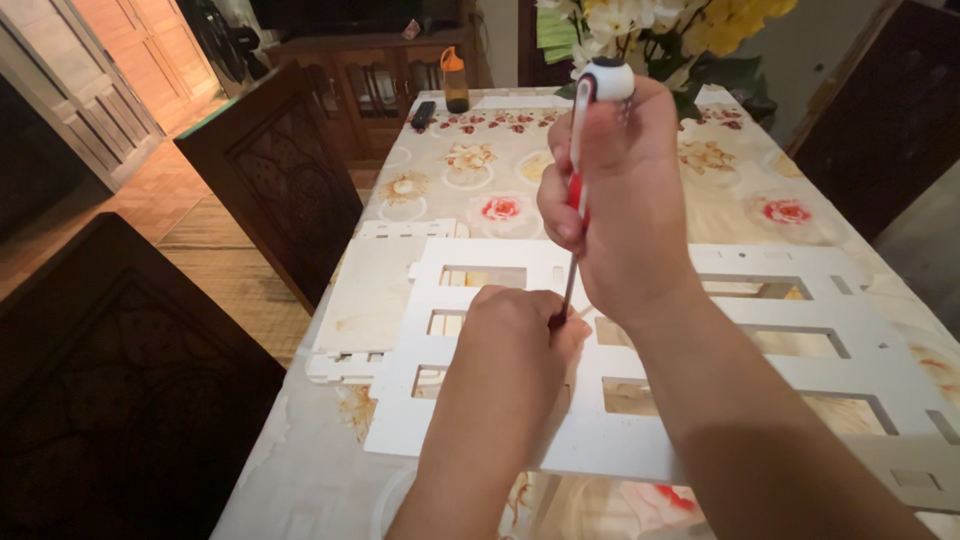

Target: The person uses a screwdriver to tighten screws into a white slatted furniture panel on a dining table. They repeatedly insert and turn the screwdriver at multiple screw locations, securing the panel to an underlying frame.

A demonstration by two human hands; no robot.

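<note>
- Gripping the screwdriver (580,170) in your right hand (620,210), you have your fingers wrapped tight round its red-and-white handle, the white knob end sticking up above your fist and the dark shaft running down and slightly left.
- Your left hand (515,325) is closed down at the tip of the shaft, pinching or steadying something there; your fingers hide what it is, so I cannot tell whether a screw sits under them.
- The tip meets the white cut-out panel (800,380), which lies flat on the table in front of you, at one of the bars between its rectangular window openings.
- A second white panel (375,290), with notched tab edges, lies just beside it on your left, partly tucked under it and not joined to anything that shows.
- By the look of it the assembly is at an early stage: both panels lie flat as loose sheets, nothing stands upright, and no finished joints or fitted fasteners show.
- What remains, as far as I can judge, is most of the work: the point under the screwdriver is the only one being worked.
- Farther back on the floral tablecloth (470,160) stand an orange-capped bottle (455,82) and a dark remote (423,113), well apart from your hands.
</note>
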